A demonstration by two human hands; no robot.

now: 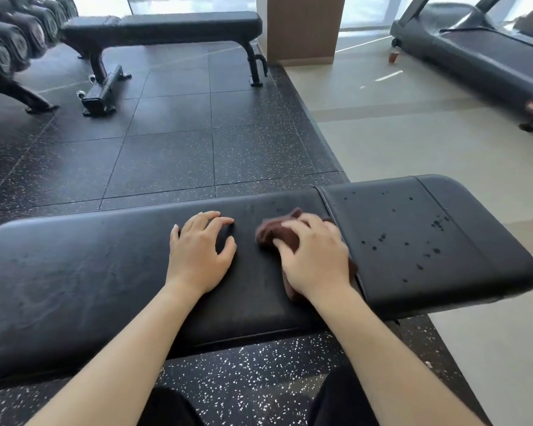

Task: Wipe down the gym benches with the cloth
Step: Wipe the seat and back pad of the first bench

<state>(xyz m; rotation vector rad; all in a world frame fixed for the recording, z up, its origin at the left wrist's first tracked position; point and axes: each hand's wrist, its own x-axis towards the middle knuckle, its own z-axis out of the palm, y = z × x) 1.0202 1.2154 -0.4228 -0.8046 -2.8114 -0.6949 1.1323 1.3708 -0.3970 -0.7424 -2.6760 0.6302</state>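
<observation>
A black padded gym bench point(83, 272) runs across the front of the view, in two pads with a seam between them. Its right pad point(413, 241) is dotted with dark wet drops. My right hand point(314, 256) presses a bunched brown cloth point(274, 233) onto the long pad just left of the seam, fingers curled over it. My left hand point(199, 250) rests on the long pad beside it, fingers spread and bent, holding nothing. A second black flat bench point(166, 27) stands at the back.
A rack of black dumbbells point(16, 41) lines the back left. A treadmill point(480, 53) stands at the back right on the pale floor, a brown pillar point(302, 29) beside it. Black speckled rubber tiles point(166, 142) lie between the two benches.
</observation>
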